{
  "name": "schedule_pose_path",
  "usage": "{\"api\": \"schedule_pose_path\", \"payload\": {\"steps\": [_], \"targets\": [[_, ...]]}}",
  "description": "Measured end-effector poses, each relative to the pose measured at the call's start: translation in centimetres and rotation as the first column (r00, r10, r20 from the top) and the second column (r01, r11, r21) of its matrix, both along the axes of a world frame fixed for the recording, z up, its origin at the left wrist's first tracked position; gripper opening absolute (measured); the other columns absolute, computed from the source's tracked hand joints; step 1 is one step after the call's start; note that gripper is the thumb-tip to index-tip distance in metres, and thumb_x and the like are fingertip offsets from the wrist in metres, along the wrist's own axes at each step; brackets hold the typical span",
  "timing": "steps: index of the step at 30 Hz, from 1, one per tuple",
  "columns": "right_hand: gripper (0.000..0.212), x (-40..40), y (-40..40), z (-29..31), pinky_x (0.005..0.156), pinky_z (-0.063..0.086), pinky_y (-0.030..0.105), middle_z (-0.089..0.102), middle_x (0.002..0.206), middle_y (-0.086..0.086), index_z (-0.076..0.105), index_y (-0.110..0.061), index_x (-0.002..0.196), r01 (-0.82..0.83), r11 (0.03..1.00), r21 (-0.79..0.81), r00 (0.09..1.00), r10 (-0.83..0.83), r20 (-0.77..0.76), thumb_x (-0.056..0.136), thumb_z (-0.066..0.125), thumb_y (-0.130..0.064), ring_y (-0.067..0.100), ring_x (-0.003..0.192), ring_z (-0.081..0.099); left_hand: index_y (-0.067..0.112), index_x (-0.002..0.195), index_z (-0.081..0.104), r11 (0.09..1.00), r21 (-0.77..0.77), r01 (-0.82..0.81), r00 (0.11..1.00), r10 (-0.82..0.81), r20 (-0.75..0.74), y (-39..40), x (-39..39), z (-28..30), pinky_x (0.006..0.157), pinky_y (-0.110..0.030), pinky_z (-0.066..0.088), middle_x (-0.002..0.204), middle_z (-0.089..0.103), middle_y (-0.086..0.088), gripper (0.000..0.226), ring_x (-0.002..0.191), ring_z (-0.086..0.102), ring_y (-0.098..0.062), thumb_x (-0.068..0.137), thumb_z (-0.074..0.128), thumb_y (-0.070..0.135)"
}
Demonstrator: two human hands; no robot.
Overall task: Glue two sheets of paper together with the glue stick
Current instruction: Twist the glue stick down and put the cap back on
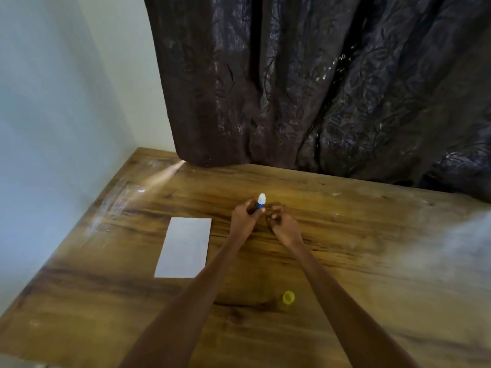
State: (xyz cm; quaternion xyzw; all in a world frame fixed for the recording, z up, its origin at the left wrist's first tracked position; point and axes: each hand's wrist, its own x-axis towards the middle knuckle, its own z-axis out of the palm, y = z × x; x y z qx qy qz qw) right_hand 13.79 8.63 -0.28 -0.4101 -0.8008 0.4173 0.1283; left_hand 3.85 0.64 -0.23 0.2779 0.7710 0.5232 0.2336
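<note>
A blue glue stick [260, 202] with its white glue tip exposed stands upright in my left hand [243, 217], which grips its blue barrel. My right hand [281, 224] is just to the right of it, fingers curled, near the barrel's base; whether it touches the stick is unclear. White paper [184, 247] lies flat on the wooden table [345, 261], left of my left forearm. I cannot tell whether it is one sheet or two stacked. A yellow cap [288, 297] lies on the table between my forearms, near the front.
A dark patterned curtain [318, 88] hangs down to the table's far edge. A pale wall [53, 115] borders the table on the left. A blurred grey-white patch [451, 248] sits at the right edge.
</note>
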Motion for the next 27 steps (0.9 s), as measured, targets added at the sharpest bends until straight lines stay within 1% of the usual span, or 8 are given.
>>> {"api": "schedule_pose_path", "payload": {"steps": [5,8,11,14,18,22,24,27], "targets": [[0.037,-0.6,1.0,0.9,0.064,0.049,0.030,0.061,0.104,0.005,0.045,-0.010,0.133,-0.141,0.983,-0.119,0.987,0.130,-0.097,0.096,0.048,-0.016,0.013,0.074,0.059,0.004,0.106,0.066,0.988,0.147,0.043,0.990,-0.062,0.124,0.9,-0.4,1.3,0.070,-0.006,0.048,0.106,0.070,-0.014,0.021,0.075,0.062,0.004,0.087,0.062,0.011],[0.036,-0.8,1.1,2.4,0.060,0.048,0.020,0.057,0.105,0.000,0.046,-0.009,0.134,-0.185,0.959,-0.214,0.963,0.134,-0.232,0.099,0.045,-0.016,0.005,0.070,0.056,-0.004,0.109,0.062,0.956,0.283,0.075,0.957,-0.148,0.247,0.9,-1.0,3.3,0.074,-0.010,0.050,0.107,0.066,-0.014,0.022,0.078,0.066,0.003,0.088,0.057,0.002],[0.033,-0.8,1.4,3.9,0.060,0.047,0.014,0.058,0.105,0.002,0.049,-0.005,0.131,-0.294,0.925,-0.239,0.935,0.227,-0.272,0.100,0.042,-0.014,0.004,0.074,0.056,-0.003,0.114,0.060,0.942,0.313,0.126,0.947,-0.207,0.244,0.0,-1.9,5.3,0.084,-0.013,0.050,0.113,0.065,-0.015,0.025,0.092,0.065,-0.009,0.092,0.053,0.006],[0.028,-0.7,1.0,5.0,0.062,0.049,0.013,0.061,0.098,-0.002,0.054,-0.009,0.124,-0.351,0.894,-0.279,0.915,0.263,-0.306,0.098,0.047,-0.015,0.004,0.076,0.058,-0.002,0.114,0.060,0.922,0.320,0.221,0.931,-0.296,0.212,-0.9,-2.3,6.5,0.086,-0.016,0.050,0.111,0.066,-0.012,0.024,0.092,0.066,-0.007,0.093,0.051,0.007],[0.012,-0.8,0.2,5.5,0.064,0.045,0.017,0.066,0.078,-0.008,0.067,-0.020,0.096,-0.208,0.960,-0.186,0.950,0.152,-0.273,0.085,0.068,-0.024,0.005,0.070,0.058,0.000,0.111,0.062,0.925,0.322,0.200,0.943,-0.271,0.192,-1.8,-2.0,7.0,0.091,-0.020,0.050,0.112,0.067,-0.017,0.022,0.090,0.067,-0.005,0.091,0.053,0.006],[0.026,-1.5,-1.4,5.1,0.058,0.039,0.015,0.060,0.077,-0.013,0.060,-0.018,0.092,-0.064,0.998,0.002,0.981,0.063,-0.184,0.076,0.075,-0.031,0.003,0.070,0.055,0.001,0.113,0.061,0.935,0.319,0.157,0.962,-0.218,0.165,-2.8,-1.4,6.4,0.083,-0.017,0.052,0.112,0.066,-0.019,0.023,0.086,0.067,0.000,0.090,0.055,0.005],[0.027,-1.5,-2.1,4.8,0.059,0.043,0.014,0.059,0.084,-0.011,0.058,-0.016,0.101,-0.105,0.994,-0.001,0.977,0.103,-0.189,0.081,0.072,-0.029,0.004,0.072,0.055,-0.002,0.115,0.060,0.935,0.313,0.168,0.963,-0.224,0.150,-3.3,-1.6,6.2,0.083,-0.017,0.052,0.113,0.066,-0.020,0.025,0.086,0.067,-0.001,0.090,0.054,0.003],[0.038,-1.0,-2.5,4.6,0.068,0.057,0.019,0.055,0.112,-0.001,0.051,-0.008,0.130,-0.346,0.925,-0.158,0.918,0.298,-0.262,0.095,0.054,-0.021,0.007,0.091,0.058,-0.005,0.115,0.059,0.928,0.320,0.191,0.958,-0.247,0.145,-4.1,-2.1,6.1,0.082,-0.015,0.052,0.111,0.065,-0.017,0.025,0.086,0.067,0.000,0.091,0.053,0.002]]}}
